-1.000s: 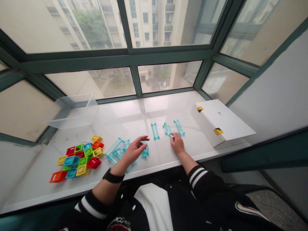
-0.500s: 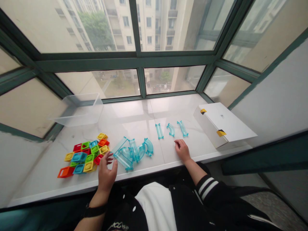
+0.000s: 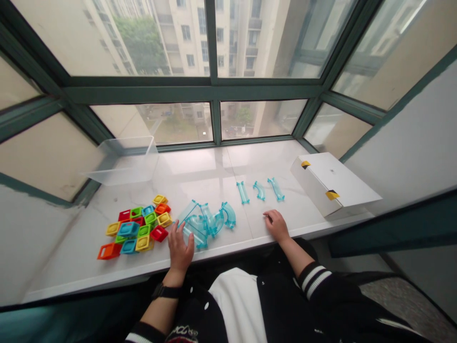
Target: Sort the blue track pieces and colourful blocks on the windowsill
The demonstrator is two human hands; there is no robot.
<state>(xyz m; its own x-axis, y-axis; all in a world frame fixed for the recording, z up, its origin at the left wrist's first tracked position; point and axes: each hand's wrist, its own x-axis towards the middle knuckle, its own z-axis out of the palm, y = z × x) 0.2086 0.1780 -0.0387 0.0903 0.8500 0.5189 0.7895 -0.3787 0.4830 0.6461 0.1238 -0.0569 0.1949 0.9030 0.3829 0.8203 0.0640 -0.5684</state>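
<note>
My left hand (image 3: 180,247) lies flat and open on the white sill (image 3: 214,171), its fingertips touching the near edge of a heap of clear teal track pieces (image 3: 209,220). Left of it sits a cluster of coloured square blocks (image 3: 137,229) in red, green, yellow, blue and orange. My right hand (image 3: 276,225) rests on the sill with its fingers loosely curled and nothing visible in them. Just beyond it lie three separate teal track pieces (image 3: 260,190) in a row.
A clear plastic bin (image 3: 123,159) stands at the back left by the window. A white box (image 3: 333,188) with yellow corner tabs lies at the right end of the sill. Green window frames close off the back.
My left hand has drawn back from over the teal heap to its near left edge and settled flat. My right hand has pulled away from the three track pieces toward me.
</note>
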